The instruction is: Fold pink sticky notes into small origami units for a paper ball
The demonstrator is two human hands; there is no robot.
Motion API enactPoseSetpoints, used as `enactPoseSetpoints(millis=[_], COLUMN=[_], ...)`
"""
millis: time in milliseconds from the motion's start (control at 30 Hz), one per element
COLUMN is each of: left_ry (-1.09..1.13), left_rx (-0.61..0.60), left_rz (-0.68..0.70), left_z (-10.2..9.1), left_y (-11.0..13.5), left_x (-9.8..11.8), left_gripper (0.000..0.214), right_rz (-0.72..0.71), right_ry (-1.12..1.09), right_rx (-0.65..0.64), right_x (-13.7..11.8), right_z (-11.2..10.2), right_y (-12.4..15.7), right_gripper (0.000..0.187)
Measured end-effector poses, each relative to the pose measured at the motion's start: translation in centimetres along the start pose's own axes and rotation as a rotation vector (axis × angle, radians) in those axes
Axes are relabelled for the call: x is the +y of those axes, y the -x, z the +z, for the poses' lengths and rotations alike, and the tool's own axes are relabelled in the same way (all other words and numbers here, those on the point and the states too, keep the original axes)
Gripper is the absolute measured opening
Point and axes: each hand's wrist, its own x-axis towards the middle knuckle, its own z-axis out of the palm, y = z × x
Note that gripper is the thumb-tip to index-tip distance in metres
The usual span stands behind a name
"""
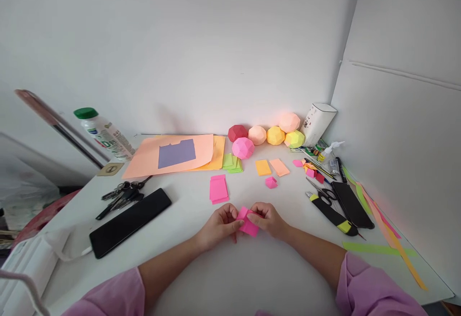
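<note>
Pink folded paper (249,230) sat pinched in my left hand (221,225) and right hand (270,219), where uneven pressure could have skewed its folds.

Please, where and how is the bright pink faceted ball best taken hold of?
Probably by the left and right faces of the pink ball, at mid-height, coming from the near side and slightly above. It is rounded with flat facets; the red ball and lower peach ball sit behind it, and green slips lie close at its front left.
</note>
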Motion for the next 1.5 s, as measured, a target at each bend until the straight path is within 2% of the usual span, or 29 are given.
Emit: enactPoseSetpoints(millis=[100,233,433,667,900,1100,1233,1500], left_ry=[0.019,-0.086,-0.160,-0.145,-0.187,-0.361,-0.505,-0.575], left_rx=[0.033,0.014,-0.048,-0.106,-0.063,-0.088,-0.033,-0.019], left_rz=[0.017,0.038,0.040,0.067,0.030,0.068,0.104,0.151], left_z=[0.1,0.1,-0.3,-0.9,-0.6,0.0,0.1,0.0], left_y=[0.0,0.2,0.6,0.5,0.6,0.9,1.0,1.0], left_x=[-0.1,-0.3,-0.2,-0.2,-0.2,0.0,0.1,0.0], left_gripper=[0.040,0.030,0.041,0.043,0.047,0.041,0.033,0.030], right_rz=[0.015,0.012,-0.010,-0.022,-0.030,0.007,0.023,0.018], right_ry=[-0.006,0.086,0.001,-0.024,-0.039,-0.027,-0.060,-0.042], right_rx=[-0.035,0.006,-0.060,-0.038,-0.028,0.042,0.084,0.059], right_x=[-0.1,-0.1,-0.1,0.1,-0.7,-0.4,-0.1,-0.2], right_z=[0.0,0.0,-0.2,-0.2,-0.1,0.1,0.0,-0.1], right_y=[-0.1,-0.2,-0.2,-0.2,-0.1,-0.2,-0.2,-0.3], right_gripper=[0.026,0.026,0.026,0.025,0.023,0.024,0.027,0.026])
